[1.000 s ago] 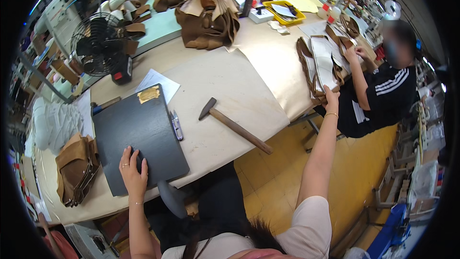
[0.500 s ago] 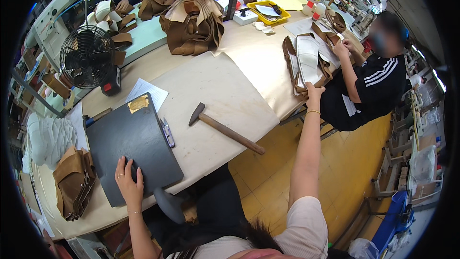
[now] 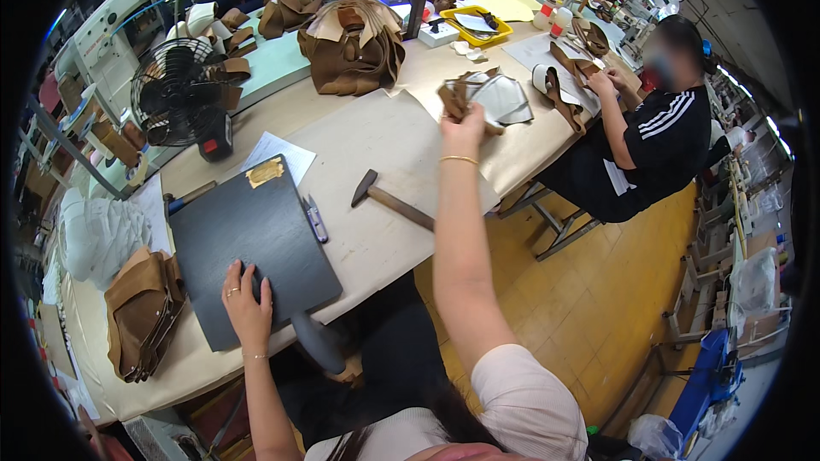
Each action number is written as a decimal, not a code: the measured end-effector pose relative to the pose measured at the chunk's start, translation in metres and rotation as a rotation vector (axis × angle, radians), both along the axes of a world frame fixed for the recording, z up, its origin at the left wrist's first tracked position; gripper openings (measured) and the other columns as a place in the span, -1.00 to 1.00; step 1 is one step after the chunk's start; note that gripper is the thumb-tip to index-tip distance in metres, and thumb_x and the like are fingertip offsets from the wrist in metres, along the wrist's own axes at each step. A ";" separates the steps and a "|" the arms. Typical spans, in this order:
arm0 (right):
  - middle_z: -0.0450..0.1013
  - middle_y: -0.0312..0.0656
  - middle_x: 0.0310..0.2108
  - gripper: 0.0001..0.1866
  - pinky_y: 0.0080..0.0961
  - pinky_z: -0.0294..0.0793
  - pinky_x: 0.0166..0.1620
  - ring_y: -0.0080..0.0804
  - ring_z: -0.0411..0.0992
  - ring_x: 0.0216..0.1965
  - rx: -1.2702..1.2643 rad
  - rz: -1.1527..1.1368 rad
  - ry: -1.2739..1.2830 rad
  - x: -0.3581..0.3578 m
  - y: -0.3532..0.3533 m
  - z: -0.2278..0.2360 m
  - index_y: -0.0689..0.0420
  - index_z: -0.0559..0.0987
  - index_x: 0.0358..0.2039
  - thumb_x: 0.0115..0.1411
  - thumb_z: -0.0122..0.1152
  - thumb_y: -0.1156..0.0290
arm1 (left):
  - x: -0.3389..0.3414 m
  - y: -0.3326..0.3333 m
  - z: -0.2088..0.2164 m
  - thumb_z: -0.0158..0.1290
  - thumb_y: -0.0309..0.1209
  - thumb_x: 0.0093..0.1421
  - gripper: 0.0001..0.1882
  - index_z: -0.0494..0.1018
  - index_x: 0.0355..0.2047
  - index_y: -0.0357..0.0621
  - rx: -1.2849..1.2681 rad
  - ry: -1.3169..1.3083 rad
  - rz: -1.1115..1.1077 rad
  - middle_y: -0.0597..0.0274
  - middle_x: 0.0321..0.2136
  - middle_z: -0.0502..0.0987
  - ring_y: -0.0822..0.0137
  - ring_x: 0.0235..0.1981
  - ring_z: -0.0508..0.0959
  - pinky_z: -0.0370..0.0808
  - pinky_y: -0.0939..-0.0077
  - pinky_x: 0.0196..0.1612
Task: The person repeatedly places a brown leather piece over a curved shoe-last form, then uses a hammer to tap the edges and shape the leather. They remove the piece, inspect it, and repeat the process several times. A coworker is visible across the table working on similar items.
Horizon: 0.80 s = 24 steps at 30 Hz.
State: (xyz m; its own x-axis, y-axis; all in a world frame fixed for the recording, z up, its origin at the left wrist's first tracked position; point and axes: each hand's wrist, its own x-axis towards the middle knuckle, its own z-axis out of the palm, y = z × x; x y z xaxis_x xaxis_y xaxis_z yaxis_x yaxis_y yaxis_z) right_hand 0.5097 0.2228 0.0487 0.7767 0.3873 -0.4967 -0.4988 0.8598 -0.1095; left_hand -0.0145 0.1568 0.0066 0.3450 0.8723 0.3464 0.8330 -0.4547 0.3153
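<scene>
In my right hand (image 3: 465, 126), raised over the table's middle, is a bundle of brown leather pieces with white backing (image 3: 504, 102), blurred by motion. My fingers close round its near left end. Flat on a dark grey board (image 3: 231, 239) rests my left hand (image 3: 248, 303), its fingers apart. A dark patch shows between thumb and fingers; I cannot tell whether it is a thing or a shadow. Beneath my right forearm lies a hammer (image 3: 393, 202), its handle end hidden. Purple-handled thread snips (image 3: 315, 219) lie along the board's right edge.
Folded brown leather (image 3: 141, 316) and white pieces (image 3: 102, 235) sit at the left. A black fan (image 3: 179, 94) stands behind the board. Further back are a large brown leather stack (image 3: 354, 51) and a yellow tray (image 3: 478, 27). At the right a co-worker (image 3: 658, 128) handles leather pieces.
My right hand has drawn the leather bundle leftward from beside the co-worker, lifting it over the table. The left hand stays on the board. The whole view has shifted slightly.
</scene>
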 end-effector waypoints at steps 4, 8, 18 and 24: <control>0.42 -0.04 -0.08 -0.60 -0.14 0.59 -0.13 -0.17 0.51 -0.12 -0.014 0.029 0.070 -0.115 0.041 0.024 0.15 0.30 0.04 0.24 0.12 0.33 | -0.002 0.001 -0.001 0.12 -0.31 0.23 -0.63 0.48 0.02 -0.17 0.017 -0.012 -0.029 0.01 0.22 0.34 0.02 0.28 0.28 0.18 0.10 0.31; 0.33 -0.10 0.06 -0.45 -0.16 0.49 0.02 -0.17 0.45 -0.01 0.004 0.218 0.027 -0.214 0.053 0.020 0.11 0.22 0.17 0.22 0.19 0.32 | -0.002 0.000 -0.001 0.12 -0.29 0.22 -0.63 0.49 0.00 -0.18 0.023 -0.038 -0.054 -0.02 0.20 0.36 0.00 0.27 0.29 0.17 0.06 0.31; 0.43 -0.06 -0.03 -0.76 -0.26 0.51 0.02 -0.18 0.49 -0.07 0.036 1.210 -0.454 -0.387 -0.005 0.005 0.08 0.41 -0.01 0.32 0.09 0.44 | -0.033 0.006 0.017 0.16 -0.37 0.19 -0.70 0.53 -0.07 -0.19 -0.187 -0.461 -0.098 0.01 -0.03 0.55 0.04 0.12 0.47 0.31 0.16 0.22; 0.51 -0.22 -0.20 -0.83 -0.56 0.47 -0.13 -0.50 0.52 -0.21 -0.208 1.436 -1.041 -0.416 0.006 0.021 0.11 0.47 -0.11 0.34 0.09 0.36 | -0.128 0.074 0.127 0.15 -0.44 0.22 -0.75 0.54 -0.10 -0.25 0.103 -0.561 0.084 0.04 -0.12 0.59 0.12 -0.04 0.58 0.47 0.33 0.04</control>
